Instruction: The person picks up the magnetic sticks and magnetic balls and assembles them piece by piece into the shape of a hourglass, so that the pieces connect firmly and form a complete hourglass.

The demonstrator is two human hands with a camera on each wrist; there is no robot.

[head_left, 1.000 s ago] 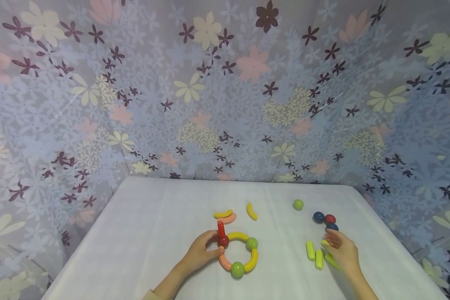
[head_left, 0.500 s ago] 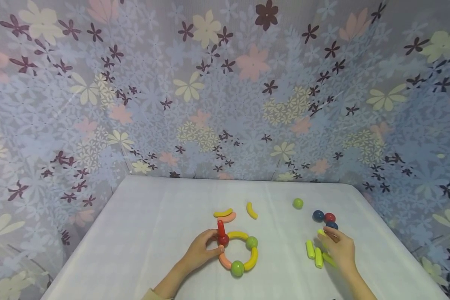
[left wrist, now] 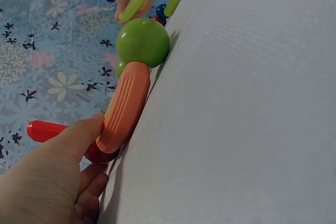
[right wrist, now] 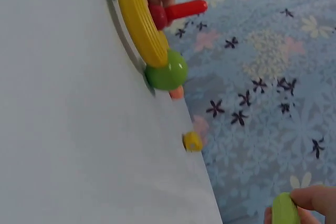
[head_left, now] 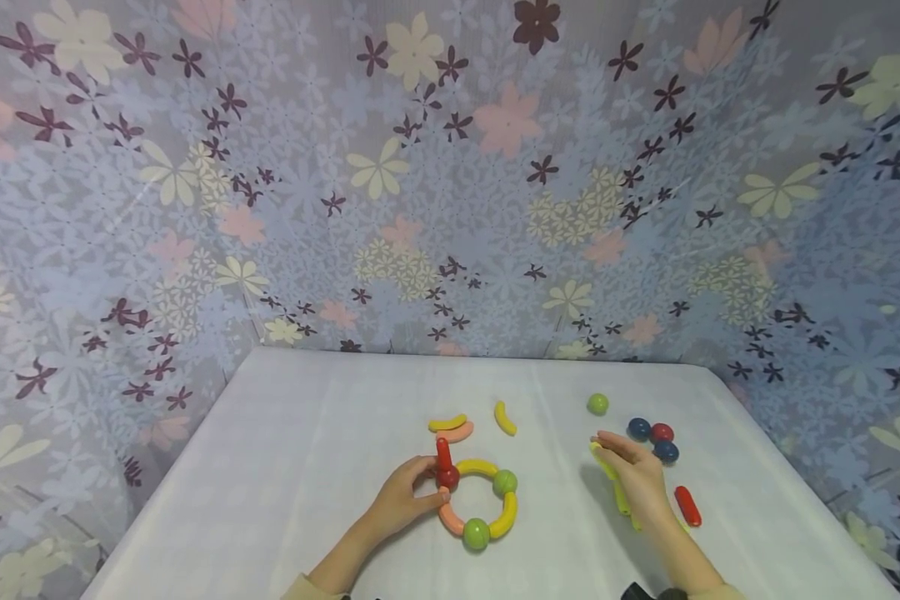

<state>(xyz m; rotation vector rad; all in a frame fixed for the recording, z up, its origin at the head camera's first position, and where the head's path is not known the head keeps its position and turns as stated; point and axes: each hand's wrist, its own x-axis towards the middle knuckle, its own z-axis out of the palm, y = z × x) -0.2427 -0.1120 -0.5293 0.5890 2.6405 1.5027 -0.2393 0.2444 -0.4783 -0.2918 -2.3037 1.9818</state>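
**Ring gripped only at one corner while a stick is carried beside it**

The main risk, as I judge it, lies in the ring of balls and curved pieces on the tabletop. The left hand grips it only at its left side, with the thumb on the orange curved piece and the fingers at the red ball. If something pushes on the far side, a joint could open; how firmly the joints hold, I cannot tell. A knock on the upright red stick could also tilt it or loosen it from the ball.

The right hand pinches a yellow-green stick above the tabletop, well apart from the ring. The stick looks smooth, so a light grip may let it turn or slip. The loose yellow-green sticks lie under this hand, and a low wrist might sweep them aside.

Compared with half a second ago, the right hand has moved leftward, away from the blue balls, and now partly covers the loose sticks. A lying red stick has come into plain view. The left hand and the ring look unchanged.
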